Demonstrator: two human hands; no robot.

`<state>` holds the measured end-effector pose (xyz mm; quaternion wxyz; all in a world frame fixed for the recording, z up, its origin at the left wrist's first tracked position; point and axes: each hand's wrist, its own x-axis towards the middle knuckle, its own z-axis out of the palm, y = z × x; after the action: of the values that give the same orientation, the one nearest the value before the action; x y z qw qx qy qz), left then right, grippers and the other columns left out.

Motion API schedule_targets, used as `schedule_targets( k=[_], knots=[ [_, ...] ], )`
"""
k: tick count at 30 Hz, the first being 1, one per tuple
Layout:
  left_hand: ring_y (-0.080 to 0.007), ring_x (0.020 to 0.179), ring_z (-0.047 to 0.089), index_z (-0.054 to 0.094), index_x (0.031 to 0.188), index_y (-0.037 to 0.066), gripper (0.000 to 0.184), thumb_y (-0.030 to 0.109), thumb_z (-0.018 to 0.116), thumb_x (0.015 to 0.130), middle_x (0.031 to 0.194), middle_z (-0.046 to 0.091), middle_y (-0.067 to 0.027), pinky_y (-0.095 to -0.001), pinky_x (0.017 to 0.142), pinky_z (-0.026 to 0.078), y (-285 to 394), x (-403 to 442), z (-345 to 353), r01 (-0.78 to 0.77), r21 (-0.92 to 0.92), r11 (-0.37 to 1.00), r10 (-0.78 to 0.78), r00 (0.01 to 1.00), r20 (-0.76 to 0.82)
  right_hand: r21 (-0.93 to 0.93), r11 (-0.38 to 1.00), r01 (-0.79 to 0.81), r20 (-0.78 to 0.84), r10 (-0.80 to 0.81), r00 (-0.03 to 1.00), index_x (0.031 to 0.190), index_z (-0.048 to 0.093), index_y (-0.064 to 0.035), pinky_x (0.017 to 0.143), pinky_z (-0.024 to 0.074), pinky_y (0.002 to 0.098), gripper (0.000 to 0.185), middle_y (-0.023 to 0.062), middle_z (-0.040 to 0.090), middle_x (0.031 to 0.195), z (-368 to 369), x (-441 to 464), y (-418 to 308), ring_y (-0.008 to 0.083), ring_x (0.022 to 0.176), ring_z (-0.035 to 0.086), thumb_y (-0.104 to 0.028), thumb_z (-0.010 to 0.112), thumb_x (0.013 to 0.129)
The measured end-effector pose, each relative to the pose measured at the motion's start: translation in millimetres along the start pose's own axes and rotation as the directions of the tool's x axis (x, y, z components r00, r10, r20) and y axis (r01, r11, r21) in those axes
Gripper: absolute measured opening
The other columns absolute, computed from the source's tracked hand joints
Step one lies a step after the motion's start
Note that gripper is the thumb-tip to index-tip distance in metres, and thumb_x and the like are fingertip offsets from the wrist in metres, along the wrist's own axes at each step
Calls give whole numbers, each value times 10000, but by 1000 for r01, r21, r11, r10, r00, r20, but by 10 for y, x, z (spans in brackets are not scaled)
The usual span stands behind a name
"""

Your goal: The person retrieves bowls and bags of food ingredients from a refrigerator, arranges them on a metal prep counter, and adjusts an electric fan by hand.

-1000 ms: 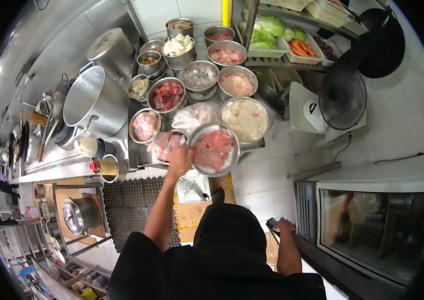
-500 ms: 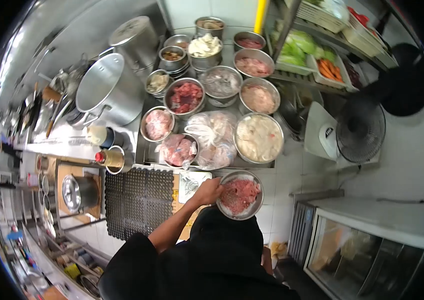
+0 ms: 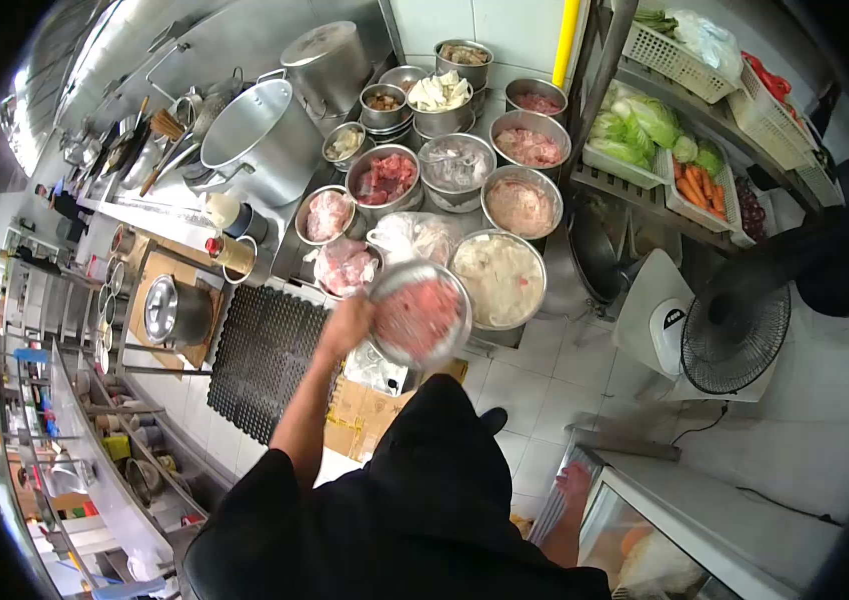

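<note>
My left hand (image 3: 349, 322) grips the rim of a round metal bowl (image 3: 466, 325) of raw reddish meat (image 3: 417, 315), with fingers closed on its left side. The bowl is slightly blurred and hangs in front of the table's near edge, covering part of a plastic bag (image 3: 415, 235). Low on the right, my right hand (image 3: 573, 482) is held out beside the grey side of a glass-fronted fridge (image 3: 705, 490). Its fingers look loosely apart, with nothing visible in them; whether they touch the fridge I cannot tell.
Several metal bowls of meat, such as a wide pale one (image 3: 498, 280), crowd the table. Large pots (image 3: 260, 140) stand at the left. A fan (image 3: 737, 340) and shelved vegetable baskets (image 3: 635, 170) are on the right. A black rubber mat (image 3: 270, 355) and flattened cardboard (image 3: 360, 405) cover floor.
My left hand has carried the bowl of meat left and up in view, nearer the table. My right hand has moved out from my side toward the fridge. The view has shifted.
</note>
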<state>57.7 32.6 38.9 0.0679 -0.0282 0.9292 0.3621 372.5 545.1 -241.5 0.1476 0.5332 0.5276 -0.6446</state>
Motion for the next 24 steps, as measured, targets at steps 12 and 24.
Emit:
schedule_targets(
  k=[12,24],
  knots=[
    [-488,864,580,586,875,-31,299,243,468,865,917,614,-302,-545,782,452,-262,2183,-1172,114,418,901,108,875,-471,-69,985,-156,-126,147,981,1142,511,-147,558,496,370,279,82,579,881,-91,-114,-206,248,688,606,-227,546,877],
    [-445,919,614,656,913,3,242,167,536,780,958,638,-267,-510,808,496,-189,3110,-991,121,483,867,27,957,-288,-387,918,82,248,18,968,1102,576,-67,580,502,327,257,64,617,864,908,-572,-617,190,670,604,-203,484,905]
  ],
)
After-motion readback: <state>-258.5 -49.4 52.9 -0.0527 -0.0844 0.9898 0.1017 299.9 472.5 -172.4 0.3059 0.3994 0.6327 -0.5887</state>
